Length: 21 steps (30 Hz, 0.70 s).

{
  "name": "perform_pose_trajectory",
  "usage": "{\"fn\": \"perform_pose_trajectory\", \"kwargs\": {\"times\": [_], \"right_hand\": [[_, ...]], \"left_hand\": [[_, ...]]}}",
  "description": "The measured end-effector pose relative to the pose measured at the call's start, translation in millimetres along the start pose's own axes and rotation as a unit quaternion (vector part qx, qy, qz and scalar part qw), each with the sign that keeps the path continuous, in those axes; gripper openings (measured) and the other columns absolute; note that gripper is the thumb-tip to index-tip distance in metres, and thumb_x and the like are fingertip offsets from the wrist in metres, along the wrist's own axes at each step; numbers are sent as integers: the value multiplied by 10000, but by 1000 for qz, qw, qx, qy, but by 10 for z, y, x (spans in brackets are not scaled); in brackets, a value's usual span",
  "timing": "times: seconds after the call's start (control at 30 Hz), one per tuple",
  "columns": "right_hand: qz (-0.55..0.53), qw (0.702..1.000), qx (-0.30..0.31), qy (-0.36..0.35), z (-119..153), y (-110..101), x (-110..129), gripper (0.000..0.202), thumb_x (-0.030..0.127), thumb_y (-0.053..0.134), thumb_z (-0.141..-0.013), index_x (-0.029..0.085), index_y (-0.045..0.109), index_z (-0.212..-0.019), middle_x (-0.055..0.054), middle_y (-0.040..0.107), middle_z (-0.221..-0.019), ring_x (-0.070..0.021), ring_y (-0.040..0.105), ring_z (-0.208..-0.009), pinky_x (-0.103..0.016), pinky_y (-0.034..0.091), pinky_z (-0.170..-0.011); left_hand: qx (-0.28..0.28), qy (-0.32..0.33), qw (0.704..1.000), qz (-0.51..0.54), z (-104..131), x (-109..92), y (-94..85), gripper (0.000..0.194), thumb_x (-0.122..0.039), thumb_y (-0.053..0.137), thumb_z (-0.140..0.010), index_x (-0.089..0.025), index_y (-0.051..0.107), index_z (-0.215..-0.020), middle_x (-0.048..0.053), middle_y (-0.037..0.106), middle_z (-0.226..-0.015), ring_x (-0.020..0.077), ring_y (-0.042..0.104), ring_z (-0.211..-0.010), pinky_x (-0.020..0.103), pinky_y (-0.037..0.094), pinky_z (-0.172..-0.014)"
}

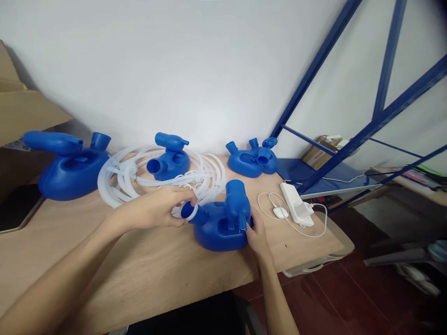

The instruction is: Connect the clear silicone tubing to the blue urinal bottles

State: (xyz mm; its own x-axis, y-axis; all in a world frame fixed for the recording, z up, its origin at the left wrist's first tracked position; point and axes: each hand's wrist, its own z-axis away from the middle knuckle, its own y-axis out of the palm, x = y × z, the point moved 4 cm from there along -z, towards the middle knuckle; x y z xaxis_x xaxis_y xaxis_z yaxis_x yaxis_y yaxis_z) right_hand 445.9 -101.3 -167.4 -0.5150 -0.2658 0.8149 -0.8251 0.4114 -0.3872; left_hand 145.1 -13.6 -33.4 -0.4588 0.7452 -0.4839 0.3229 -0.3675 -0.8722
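Note:
A blue plastic bottle (218,235) lies on the wooden table near its front edge, its open neck pointing left. A blue bulb-shaped piece (236,202) sits upright on top of it. My left hand (167,207) is closed at the neck, its fingers on a white ring (192,212) around the mouth. My right hand (257,230) grips the bottle's right end, with some fingers hidden behind it. Behind my left hand, coiled translucent tubing (115,184) surrounds another blue bottle (174,164).
At the left stands a blue bottle (71,174) beside a cardboard box (28,111). More blue bottles (246,163) are at the back right. A white power strip (295,204) with cables lies at the right, near a blue metal rack (321,53).

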Motion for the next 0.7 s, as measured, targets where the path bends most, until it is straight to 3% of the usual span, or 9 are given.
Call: {"fn": "perform_pose_trajectory", "kwargs": {"times": [0.17, 0.23, 0.3, 0.4, 0.5, 0.6, 0.63, 0.7], "right_hand": [[-4, 1000, 6, -15, -18, -7, 28, 347, 445, 634, -971, 233, 701, -1238, -109, 740, -1280, -315, 680, -1154, -499, 520, -1068], [-5, 1000, 13, -20, -29, -17, 42, 339, 442, 641, -969, 243, 699, -1237, -104, 739, -1271, -320, 675, -1162, -505, 520, -1064], [-14, 999, 32, -22, -32, -18, 49, 329, 444, 644, -969, 256, 702, -1233, -96, 741, -1259, -322, 674, -1169, -503, 528, -1054], [-42, 996, 67, -27, -18, -6, 50, 325, 467, 672, -949, 275, 719, -1207, -84, 750, -1240, -325, 686, -1159, -495, 547, -1042], [-62, 994, 81, -28, 10, 10, 33, 345, 493, 686, -933, 286, 732, -1205, -81, 754, -1250, -329, 702, -1148, -491, 569, -1028], [-60, 994, 79, -36, 33, 20, 13, 371, 513, 669, -939, 291, 736, -1229, -87, 752, -1283, -337, 704, -1171, -498, 573, -1037], [-57, 995, 77, -41, 38, 22, 10, 381, 521, 667, -937, 291, 735, -1233, -89, 751, -1290, -342, 700, -1185, -505, 570, -1046], [-51, 995, 76, -48, 48, 26, 8, 402, 537, 668, -928, 286, 730, -1235, -96, 749, -1297, -354, 692, -1208, -518, 566, -1058]], "left_hand": [[-28, 14, 999, -8, 105, 19, 85, 316, -227, 642, -843, -240, 628, -1158, 22, 724, -1187, 226, 697, -1037, 315, 530, -876], [-61, 58, 996, -37, 142, -6, 160, 350, -225, 635, -877, -243, 611, -1226, 39, 719, -1242, 228, 709, -1068, 322, 545, -893], [-91, 141, 980, -105, 169, -47, 286, 375, -239, 614, -921, -234, 598, -1296, 78, 720, -1253, 227, 732, -1017, 318, 570, -829], [-152, 332, 903, -225, 182, -124, 510, 326, -343, 594, -961, -174, 648, -1234, 155, 742, -1146, 281, 750, -965, 338, 595, -700], [-230, 540, 773, -241, 160, -193, 615, 333, -490, 584, -956, -202, 730, -1037, 156, 757, -1072, 344, 718, -1134, 432, 639, -834], [-229, 681, 657, -227, 81, -235, 632, 207, -439, 623, -910, -298, 774, -906, 76, 772, -1061, 296, 711, -1155, 429, 637, -940], [-209, 705, 640, -224, 46, -242, 645, 175, -413, 624, -894, -328, 776, -886, 50, 776, -1055, 275, 719, -1136, 409, 643, -928], [-163, 720, 643, -206, -12, -240, 695, 193, -428, 588, -883, -358, 762, -838, 15, 787, -1034, 245, 738, -1096, 367, 656, -843]]}}
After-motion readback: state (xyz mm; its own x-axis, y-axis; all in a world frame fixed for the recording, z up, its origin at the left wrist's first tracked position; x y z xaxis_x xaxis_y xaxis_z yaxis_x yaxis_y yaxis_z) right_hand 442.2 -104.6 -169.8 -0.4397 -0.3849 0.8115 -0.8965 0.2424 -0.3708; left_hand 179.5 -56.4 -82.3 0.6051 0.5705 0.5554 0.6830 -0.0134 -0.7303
